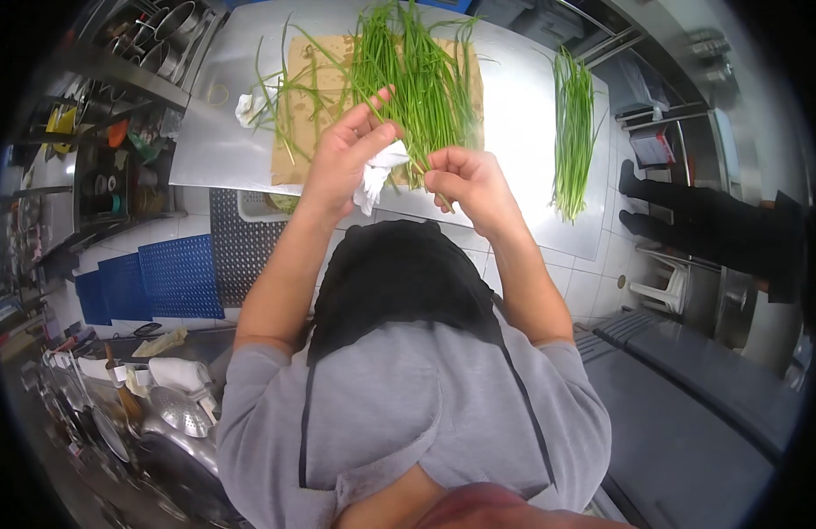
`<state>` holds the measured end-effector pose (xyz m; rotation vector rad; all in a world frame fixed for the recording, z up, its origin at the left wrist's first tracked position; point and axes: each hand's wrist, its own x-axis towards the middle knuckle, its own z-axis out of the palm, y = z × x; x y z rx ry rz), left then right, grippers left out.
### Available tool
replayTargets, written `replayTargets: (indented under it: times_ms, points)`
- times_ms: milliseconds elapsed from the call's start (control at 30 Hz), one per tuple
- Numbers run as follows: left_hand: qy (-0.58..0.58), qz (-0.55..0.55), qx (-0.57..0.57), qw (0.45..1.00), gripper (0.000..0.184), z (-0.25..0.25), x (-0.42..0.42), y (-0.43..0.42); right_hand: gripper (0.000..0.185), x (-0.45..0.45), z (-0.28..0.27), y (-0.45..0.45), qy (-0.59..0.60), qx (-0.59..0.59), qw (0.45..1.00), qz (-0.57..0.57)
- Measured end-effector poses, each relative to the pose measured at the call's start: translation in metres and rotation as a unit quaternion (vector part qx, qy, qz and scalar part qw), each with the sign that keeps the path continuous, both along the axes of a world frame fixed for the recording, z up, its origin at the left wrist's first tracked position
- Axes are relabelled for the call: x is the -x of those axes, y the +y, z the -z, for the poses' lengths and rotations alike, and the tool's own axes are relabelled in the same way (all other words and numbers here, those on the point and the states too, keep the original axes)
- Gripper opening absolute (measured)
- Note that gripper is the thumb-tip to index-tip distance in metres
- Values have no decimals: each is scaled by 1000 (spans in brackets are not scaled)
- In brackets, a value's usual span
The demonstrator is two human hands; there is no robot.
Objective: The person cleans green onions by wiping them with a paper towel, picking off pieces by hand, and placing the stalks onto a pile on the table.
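Green stalks [434, 88], long, thin, loosely heaped

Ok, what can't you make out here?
In the head view:
Some tips of the large green pile: cut off by top edge.
White wad at left hand: too blurred to tell cloth from paper.
Stems in right hand: too small to count.
Tub: partly hidden by tabletop.

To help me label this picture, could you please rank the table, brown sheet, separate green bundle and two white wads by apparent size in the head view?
1. Table
2. Brown sheet
3. Separate green bundle
4. Unsure: loose wad and held wad in the left hand; the latter looks nearer the camera.
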<state>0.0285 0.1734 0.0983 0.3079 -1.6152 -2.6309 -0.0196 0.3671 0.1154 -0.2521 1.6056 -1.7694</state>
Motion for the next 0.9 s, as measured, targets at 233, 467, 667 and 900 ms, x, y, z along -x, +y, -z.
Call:
replayTargets:
  times_ms: [233,467,667,900]
  points:
    - [-73,-21,-166,983,46,5,-2,-1,10,6,20,-9,20,-8,1000,8]
    - [-99,-20,-180,978,33,44,-26,-22,11,15,19,-27,14,19,999,47]
    - [-96,-172,-130,972,33,31,-25,-8,9,10,-9,-49,3,54,998,29]
    - [-33,-117,-34,992,29,11,-24,-23,9,5,12,-59,6,11,999,-51]
